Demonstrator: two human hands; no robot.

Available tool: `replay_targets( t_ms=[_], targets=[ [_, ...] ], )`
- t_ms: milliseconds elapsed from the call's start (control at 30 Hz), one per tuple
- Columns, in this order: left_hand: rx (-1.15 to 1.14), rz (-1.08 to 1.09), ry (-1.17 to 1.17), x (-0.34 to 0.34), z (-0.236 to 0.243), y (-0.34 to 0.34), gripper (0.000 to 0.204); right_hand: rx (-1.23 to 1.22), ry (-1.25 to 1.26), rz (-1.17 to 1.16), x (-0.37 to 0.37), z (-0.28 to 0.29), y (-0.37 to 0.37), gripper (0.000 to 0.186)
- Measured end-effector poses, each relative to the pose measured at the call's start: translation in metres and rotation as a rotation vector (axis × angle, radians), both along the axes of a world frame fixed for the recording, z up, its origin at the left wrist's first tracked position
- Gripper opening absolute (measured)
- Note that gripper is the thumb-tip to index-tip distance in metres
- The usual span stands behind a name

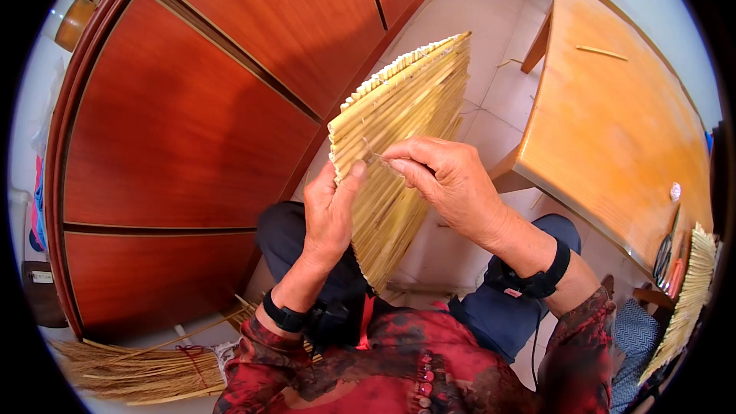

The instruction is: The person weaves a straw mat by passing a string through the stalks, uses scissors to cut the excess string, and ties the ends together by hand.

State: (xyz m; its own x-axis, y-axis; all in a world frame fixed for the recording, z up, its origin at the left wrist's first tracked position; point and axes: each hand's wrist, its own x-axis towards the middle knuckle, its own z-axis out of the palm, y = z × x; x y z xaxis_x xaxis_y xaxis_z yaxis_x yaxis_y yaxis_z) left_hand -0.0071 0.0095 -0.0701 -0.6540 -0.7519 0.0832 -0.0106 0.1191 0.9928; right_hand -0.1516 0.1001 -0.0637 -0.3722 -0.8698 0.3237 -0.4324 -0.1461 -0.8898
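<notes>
A mat of pale yellow reed stalks bound side by side (406, 207) stands tilted over my lap, its bumpy cut edge at the top left. My left hand (328, 211) grips the mat's left edge, thumb on the near face and fingers mostly hidden behind it. My right hand (441, 180) pinches a thin metal piece (374, 155), apparently a needle, against the mat's face just right of my left thumb; whether thread runs from it is too small to tell. A short line of stitching runs across the stalks above it.
A wooden table (598, 115) at right bears a loose stalk (602, 52) and tools (665, 257); another reed mat (678, 307) leans beside it. Red-brown cabinet panels (176, 123) line the left. A bundle of straw (138, 372) lies low left. Stray stalks are on the tiled floor (487, 92).
</notes>
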Motion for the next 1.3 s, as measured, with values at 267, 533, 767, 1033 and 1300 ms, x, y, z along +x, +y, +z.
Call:
replay_targets(
  t_ms=[267,533,767,1033,1300],
  targets=[
    [-0.012,0.012,-0.011,-0.003,-0.003,0.0,0.032,0.112,-0.184,0.002,-0.012,0.003,-0.002,0.012],
    [0.082,0.06,0.052,-0.009,-0.004,-0.014,0.033,-0.312,-0.721,-0.324,-0.122,0.033,0.072,0.023],
    [0.128,0.038,0.085,-0.008,-0.006,-0.013,0.035,-0.311,-0.728,-0.345,-0.139,0.04,0.08,0.026],
    [0.113,0.068,0.056,-0.004,-0.008,-0.013,0.034,0.066,-0.41,-0.179,-0.08,0.034,0.037,0.018],
    [0.061,0.036,-0.003,-0.004,0.002,-0.006,0.034,0.103,0.037,0.043,-0.008,0.004,-0.013,0.01]
  ],
)
